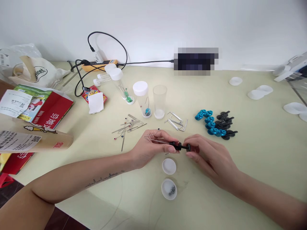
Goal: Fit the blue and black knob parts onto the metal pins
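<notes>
Grip firm: your left hand (150,147) and right hand (206,156) pinch the black part (180,146); hold it level above the desk (259,143) at frame centre.

Two hands at work, left hand (150,147), right hand (208,156), four clear tubes (160,101) on the table, three capped, one open, two small white dishes (169,166) near the hands, five loose white lids (256,94) far right, three Allen keys (177,121)

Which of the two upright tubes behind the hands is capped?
The left tube is capped: a white lid sits on top. The right tube stands open, without a lid.
</notes>
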### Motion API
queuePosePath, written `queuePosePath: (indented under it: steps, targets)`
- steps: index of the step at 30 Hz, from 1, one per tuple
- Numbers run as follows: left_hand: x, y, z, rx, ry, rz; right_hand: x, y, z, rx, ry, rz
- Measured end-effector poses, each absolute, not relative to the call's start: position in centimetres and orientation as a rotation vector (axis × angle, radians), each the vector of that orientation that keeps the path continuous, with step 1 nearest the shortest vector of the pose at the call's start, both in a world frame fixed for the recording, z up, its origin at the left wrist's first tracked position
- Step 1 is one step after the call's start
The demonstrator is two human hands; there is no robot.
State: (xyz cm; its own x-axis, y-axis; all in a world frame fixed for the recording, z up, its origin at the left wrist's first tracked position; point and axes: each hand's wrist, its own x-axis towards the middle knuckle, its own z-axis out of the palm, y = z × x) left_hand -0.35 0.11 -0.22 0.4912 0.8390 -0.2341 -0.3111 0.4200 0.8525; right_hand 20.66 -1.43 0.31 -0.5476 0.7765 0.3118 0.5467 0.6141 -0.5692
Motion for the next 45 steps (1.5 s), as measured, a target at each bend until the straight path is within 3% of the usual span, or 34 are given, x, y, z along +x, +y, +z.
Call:
queuePosePath:
  steps: [27,33,38,45]
  targets:
    - [-0.41,0.17,-0.28,0.833,0.698,0.799,20.54,-1.47,0.06,-1.009,-2.218,0.435]
    - [-0.42,0.18,-0.32,0.85,0.681,0.785,20.72,-1.41,0.23,-0.988,-2.303,0.556]
    - [-0.42,0.23,-0.39,0.831,0.678,0.803,20.59,-1.49,-0.02,-1.0,-2.226,0.432]
    - [-0.48,0.13,-0.23,0.855,0.678,0.778,20.69,-1.4,0.22,-0.974,-2.303,0.553]
